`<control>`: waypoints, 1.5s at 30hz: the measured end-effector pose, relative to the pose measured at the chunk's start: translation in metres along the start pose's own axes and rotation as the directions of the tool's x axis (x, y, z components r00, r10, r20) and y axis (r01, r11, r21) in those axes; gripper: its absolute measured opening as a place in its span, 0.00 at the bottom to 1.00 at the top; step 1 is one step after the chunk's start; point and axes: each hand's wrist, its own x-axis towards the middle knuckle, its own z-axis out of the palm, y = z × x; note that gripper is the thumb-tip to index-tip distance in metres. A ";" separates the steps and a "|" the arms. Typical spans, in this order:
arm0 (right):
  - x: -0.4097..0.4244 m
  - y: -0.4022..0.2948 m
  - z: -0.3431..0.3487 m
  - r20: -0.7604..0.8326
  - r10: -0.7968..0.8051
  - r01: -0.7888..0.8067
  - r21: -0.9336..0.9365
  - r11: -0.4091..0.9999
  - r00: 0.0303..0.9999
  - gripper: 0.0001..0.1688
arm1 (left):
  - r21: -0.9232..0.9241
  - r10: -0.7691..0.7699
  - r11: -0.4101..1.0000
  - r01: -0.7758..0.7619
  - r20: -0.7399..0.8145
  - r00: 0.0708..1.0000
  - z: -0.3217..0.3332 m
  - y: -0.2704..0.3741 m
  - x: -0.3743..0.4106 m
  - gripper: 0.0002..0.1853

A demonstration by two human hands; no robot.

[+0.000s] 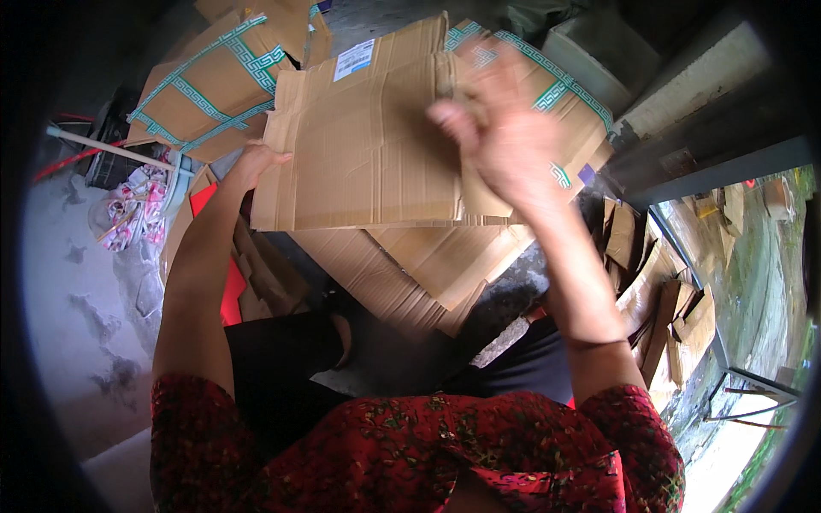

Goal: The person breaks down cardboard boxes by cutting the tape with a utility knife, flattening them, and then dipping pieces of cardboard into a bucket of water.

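A flattened brown cardboard box (365, 147) with creased panels and a printed label lies before me. My left hand (256, 163) grips its left edge, the thumb on top and the fingers behind. Over the right part of the sheet is my right hand (507, 128), blurred, its fingers spread and nothing seen in them; whether it touches the cardboard I cannot tell. More flat cardboard sheets (430, 276) lie beneath at an angle. Behind to the right, cardboard with green patterned tape (567, 96) is partly covered by the sheet and my hand.
Another taped cardboard box (211, 96) stands at the upper left. Folded cardboard pieces (680, 320) lean by the doorway at right. A pale pole (118, 149) and a patterned cloth (138, 202) are at left. A grey bin (590, 64) stands at the upper right.
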 end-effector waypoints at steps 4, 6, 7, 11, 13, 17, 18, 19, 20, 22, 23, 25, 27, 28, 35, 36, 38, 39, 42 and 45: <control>-0.154 0.059 0.230 0.591 0.000 0.356 -0.486 0.798 0.807 0.24 | 0.387 -0.005 0.915 -0.114 0.293 0.956 0.033 0.009 0.025 0.18; -0.095 -0.019 0.165 0.841 -0.002 0.177 -0.111 0.978 0.542 0.24 | 0.572 0.022 0.812 -0.116 0.168 0.985 -0.006 -0.034 0.004 0.19; -0.097 -0.013 0.167 0.783 -0.033 0.177 -0.099 0.979 0.622 0.24 | 0.363 0.013 0.930 -0.065 0.144 0.989 -0.002 -0.035 0.008 0.18; -0.086 0.021 0.150 0.294 -0.240 0.174 0.236 0.956 0.925 0.21 | -0.074 0.069 0.995 -0.061 0.115 0.991 -0.015 -0.053 0.018 0.18; -0.055 0.039 0.123 0.295 -0.128 -0.069 0.575 0.815 0.947 0.16 | 0.008 0.205 0.978 -0.208 0.145 0.968 -0.027 -0.060 0.020 0.18; 0.025 0.080 0.067 0.197 0.292 -0.353 0.541 0.764 0.936 0.05 | -0.091 0.218 0.975 -0.202 0.220 0.951 -0.008 -0.028 0.008 0.21; 0.043 0.087 0.062 0.209 0.316 -0.378 0.478 0.793 0.926 0.05 | -0.140 0.250 0.964 -0.224 0.204 0.947 -0.010 -0.034 0.015 0.19; 0.054 0.101 0.059 0.283 0.375 -0.467 0.456 0.757 0.883 0.06 | 0.105 0.545 0.769 -0.630 0.406 0.733 -0.015 -0.029 0.021 0.14; 0.060 0.108 0.057 0.394 0.498 -0.633 0.540 0.554 0.772 0.05 | 0.444 0.774 0.034 -0.895 0.555 0.305 -0.024 -0.029 0.024 0.10; 0.055 0.141 0.077 0.463 0.556 -0.590 0.805 0.062 0.690 0.05 | 0.318 0.878 -0.344 -0.883 0.442 -0.183 -0.036 -0.035 0.040 0.09; 0.045 0.147 0.078 0.446 0.580 -0.569 0.822 0.037 0.682 0.05 | 0.285 0.901 -0.334 -0.898 0.378 -0.215 -0.021 -0.030 0.044 0.10; 0.021 0.157 0.079 0.468 0.565 -0.619 0.779 0.098 0.679 0.07 | 0.455 0.865 0.157 -0.877 0.365 0.344 0.006 -0.023 0.036 0.11; -0.003 0.157 0.088 0.552 0.503 -0.703 0.690 0.171 0.665 0.11 | 0.593 0.676 0.462 -0.659 0.246 0.695 0.022 -0.026 0.021 0.13; -0.014 0.160 0.090 0.588 0.477 -0.737 0.639 0.221 0.653 0.13 | 0.624 0.621 0.509 -0.593 0.211 0.755 0.025 -0.025 0.018 0.15; -0.094 0.221 0.090 0.870 0.162 -0.770 0.307 0.560 0.465 0.29 | 0.688 0.655 0.414 -0.596 0.229 0.720 0.016 -0.036 0.021 0.16; -0.094 0.224 0.079 0.873 0.086 -0.751 0.358 0.554 0.480 0.31 | 0.734 0.658 0.310 -0.605 0.294 0.694 0.019 -0.034 0.026 0.15; -0.077 0.203 0.039 0.792 0.081 -0.705 0.486 0.516 0.605 0.22 | 0.687 0.673 0.302 -0.660 0.337 0.659 0.024 -0.026 0.029 0.14; -0.061 0.182 0.023 0.738 0.108 -0.670 0.529 0.521 0.667 0.11 | 0.624 0.677 0.371 -0.688 0.325 0.660 0.024 -0.029 0.027 0.14; -0.043 0.183 0.005 0.454 0.452 -0.583 0.202 0.787 0.768 0.12 | 0.363 0.629 0.629 -0.687 0.281 0.724 0.003 -0.052 0.018 0.16; -0.038 0.157 0.026 0.305 0.459 -0.331 -0.388 0.860 0.834 0.31 | 0.146 0.419 0.878 -0.455 0.224 0.880 -0.009 -0.068 0.023 0.18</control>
